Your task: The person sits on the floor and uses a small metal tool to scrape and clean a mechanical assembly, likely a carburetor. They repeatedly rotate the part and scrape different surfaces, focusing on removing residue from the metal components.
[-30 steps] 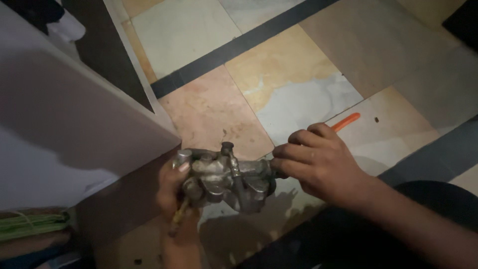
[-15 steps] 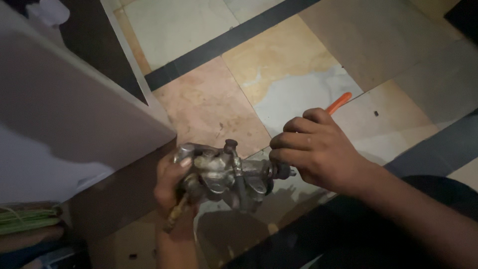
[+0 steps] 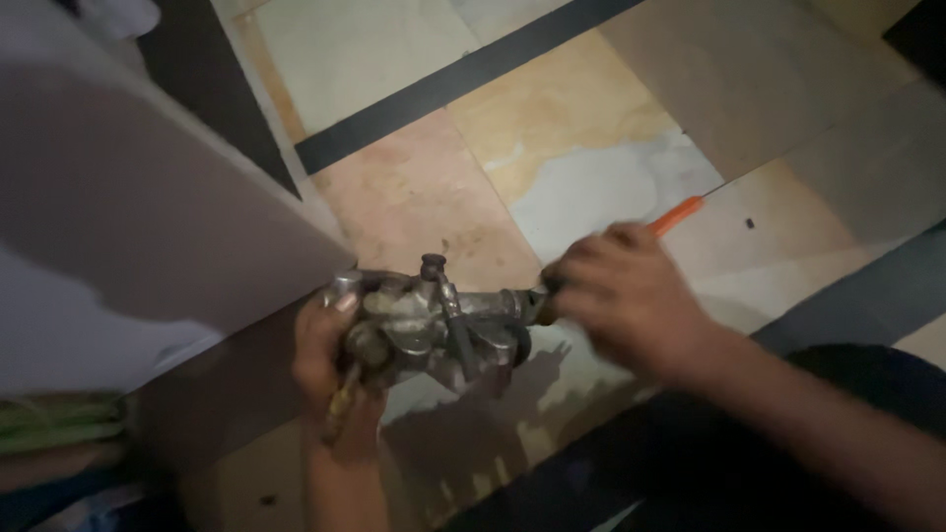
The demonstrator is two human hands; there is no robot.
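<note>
My left hand [image 3: 325, 360] grips a grimy grey metal part [image 3: 429, 320], a cast body with knobs, a small lever on top and a brass fitting at its lower left. It is held above the tiled floor. My right hand [image 3: 626, 296] is closed on a tool with an orange handle [image 3: 680, 214]; only the handle's end shows past my fingers. The tool's tip meets the right end of the metal part. My right hand is blurred with motion.
A pale flat panel or cabinet side [image 3: 148, 207] rises at the left. The floor [image 3: 552, 128] has beige and pink tiles with dark strips. Something green [image 3: 59, 419] lies at the lower left. My dark-clothed leg [image 3: 749, 463] fills the lower right.
The metal part and both hands have drifted slightly to the left and down in view. My right hand has turned at the part's right end and is now blurred.
</note>
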